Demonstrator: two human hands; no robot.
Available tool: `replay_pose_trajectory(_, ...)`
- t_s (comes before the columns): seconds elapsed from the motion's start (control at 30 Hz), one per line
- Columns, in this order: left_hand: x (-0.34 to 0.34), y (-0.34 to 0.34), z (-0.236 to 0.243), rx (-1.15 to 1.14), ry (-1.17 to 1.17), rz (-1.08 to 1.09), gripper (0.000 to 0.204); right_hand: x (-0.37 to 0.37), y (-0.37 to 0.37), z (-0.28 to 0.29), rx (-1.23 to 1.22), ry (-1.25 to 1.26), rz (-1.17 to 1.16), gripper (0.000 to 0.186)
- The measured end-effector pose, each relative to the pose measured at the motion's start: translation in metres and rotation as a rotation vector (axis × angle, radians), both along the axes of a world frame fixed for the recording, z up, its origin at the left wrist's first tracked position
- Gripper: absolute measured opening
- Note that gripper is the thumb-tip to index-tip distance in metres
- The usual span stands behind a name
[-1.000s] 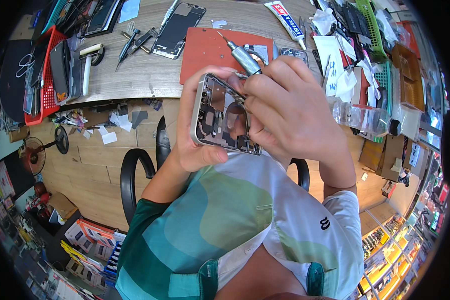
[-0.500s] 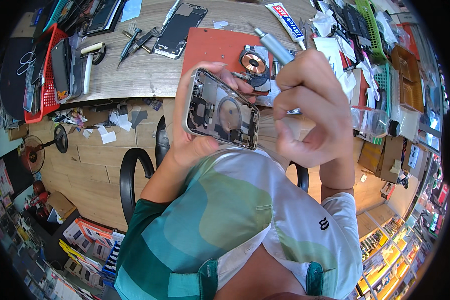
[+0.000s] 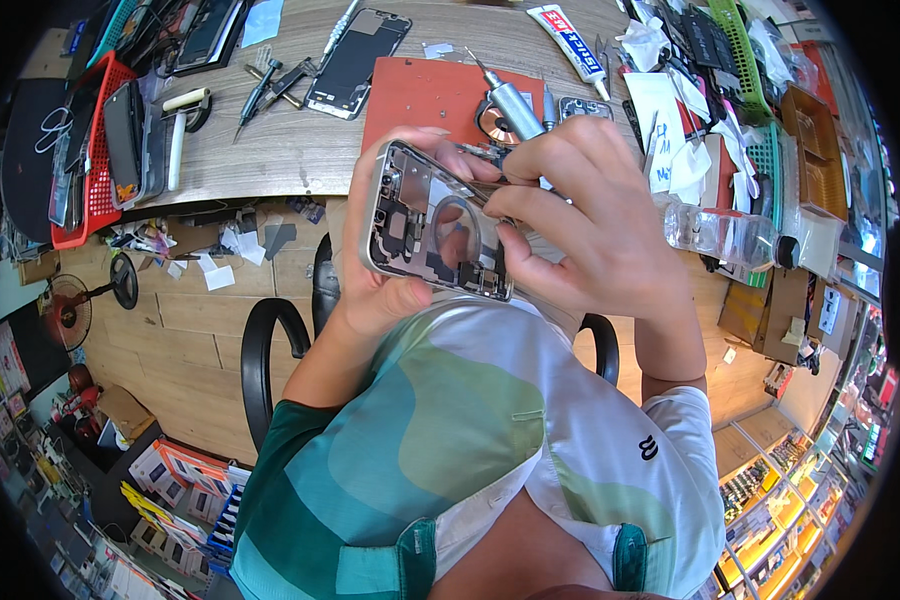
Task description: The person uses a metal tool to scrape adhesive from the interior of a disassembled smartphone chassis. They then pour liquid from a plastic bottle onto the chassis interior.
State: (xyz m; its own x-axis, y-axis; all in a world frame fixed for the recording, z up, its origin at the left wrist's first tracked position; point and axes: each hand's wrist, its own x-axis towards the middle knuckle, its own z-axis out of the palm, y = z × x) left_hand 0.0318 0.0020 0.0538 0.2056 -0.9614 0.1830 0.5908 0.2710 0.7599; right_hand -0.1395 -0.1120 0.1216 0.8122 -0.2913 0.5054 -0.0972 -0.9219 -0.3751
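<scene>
I am holding one opened smartphone housing [image 3: 410, 225] in the left hand [image 3: 374, 298], short of the table [image 3: 260, 165], long axis slanting left to lower right, and poising the right hand [image 3: 610, 230], wrapped round a metal precision screwdriver [image 3: 513, 108], at the housing's right end, contact unclear.
</scene>
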Motion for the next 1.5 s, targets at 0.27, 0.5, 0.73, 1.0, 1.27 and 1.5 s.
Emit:
replay_pose_trajectory(0.27, 0.002, 0.005, 0.0, 0.01, -0.041, -0.007, 0.112, 0.005, 0.005, -0.003, -0.072, 0.068, -0.017, 0.029)
replay_pose_trajectory(0.5, 0.002, 0.009, 0.005, 0.041, -0.035, 0.0, 0.113, 0.008, 0.006, 0.0, -0.099, 0.126, 0.019, 0.026)
replay_pose_trajectory(0.73, 0.005, 0.009, 0.001, -0.008, -0.068, -0.009, 0.115, 0.012, 0.003, -0.003, -0.1, 0.097, 0.05, 0.027)
replay_pose_trajectory(1.0, 0.002, 0.011, 0.002, 0.009, -0.031, -0.008, 0.115, 0.013, 0.0, 0.003, -0.031, 0.11, 0.071, 0.024)
replay_pose_trajectory(1.27, 0.004, 0.003, -0.009, -0.114, -0.13, 0.068, 0.116, 0.012, -0.002, 0.003, 0.108, 0.084, 0.079, 0.03)
replay_pose_trajectory(1.5, 0.011, 0.001, -0.005, -0.084, -0.073, 0.118, 0.11, 0.005, -0.005, 0.014, 0.196, 0.055, 0.086, 0.023)
